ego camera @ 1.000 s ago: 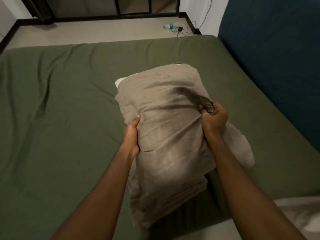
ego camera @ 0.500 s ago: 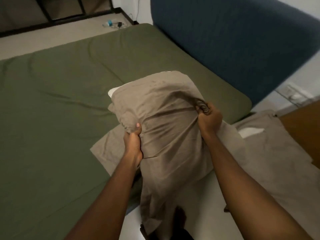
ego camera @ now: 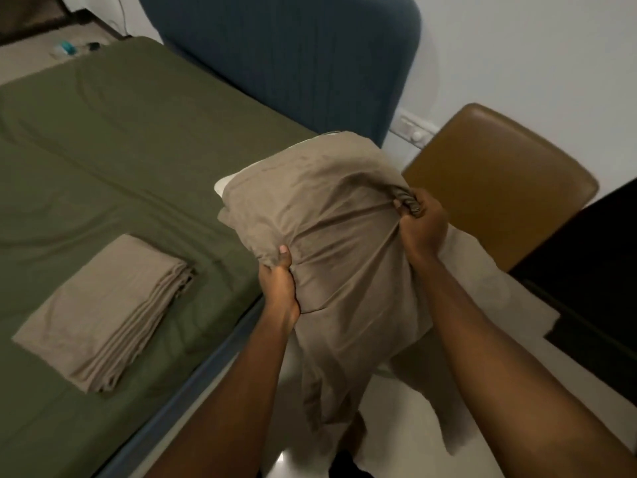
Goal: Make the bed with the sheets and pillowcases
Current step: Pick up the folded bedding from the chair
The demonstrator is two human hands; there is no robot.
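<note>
At centre frame, a taupe pillowcase (ego camera: 331, 215) is gripped by the left hand (ego camera: 280, 288) and right hand (ego camera: 422, 225), fingers closed tight on its bunched cloth.

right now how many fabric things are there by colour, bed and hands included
Taupe: 2, the pillowcase gripped by the left hand and right hand, and the folded stack
Green: 1, the fitted sheet
White: 1, the pillow peeking out
Total: 4
</note>
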